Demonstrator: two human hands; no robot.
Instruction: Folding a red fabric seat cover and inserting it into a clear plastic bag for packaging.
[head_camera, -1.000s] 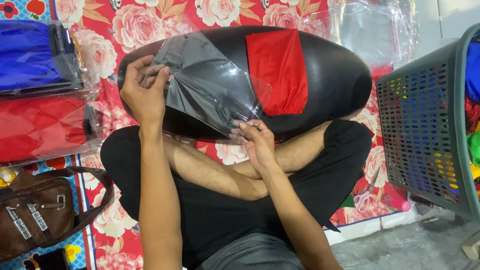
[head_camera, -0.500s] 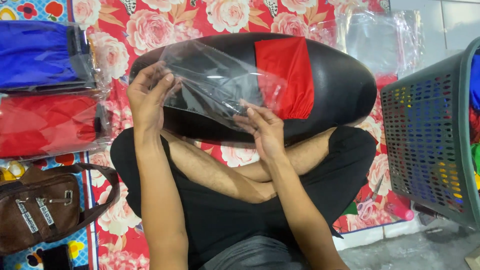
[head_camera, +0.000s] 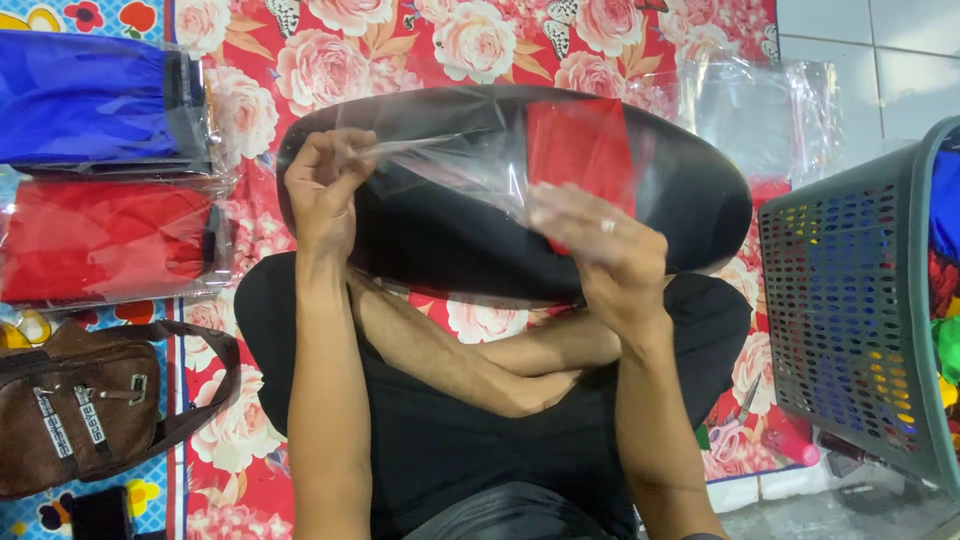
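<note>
Two hands raised, both pinching one clear plastic bag (head_camera: 470, 165) held up between them. Left hand (head_camera: 322, 190) grips the bag's left edge, thumb and fingers closed on a bunched corner. Right hand (head_camera: 600, 250) clasps the bag's right side, fingers spread over the film; motion blur here, a ring visible on one finger. Bag stretched roughly level between the two hands, wrinkled, glare on its surface.

Directly behind the bag and hands: a large black oval cushion-like piece (head_camera: 690, 200) with a red panel (head_camera: 580, 150) near its middle, seen partly through the plastic. It rests on the person's crossed legs (head_camera: 480, 370), black trousers below the forearms.

Under everything, a red floral mat (head_camera: 450, 40) spread on the floor. Beyond the right hand, another sheet of clear plastic (head_camera: 760, 110) lies on the mat at the tiled floor's edge.

Left of the left hand, well apart: a blue folded garment in a plastic bag (head_camera: 85, 100), and just below it a red folded garment in a plastic bag (head_camera: 100, 245). Nearer the person on that side, a brown shoulder bag (head_camera: 75, 405) with strap.

Right of the right hand: a grey-green perforated laundry basket (head_camera: 850, 300), coloured fabrics inside.
</note>
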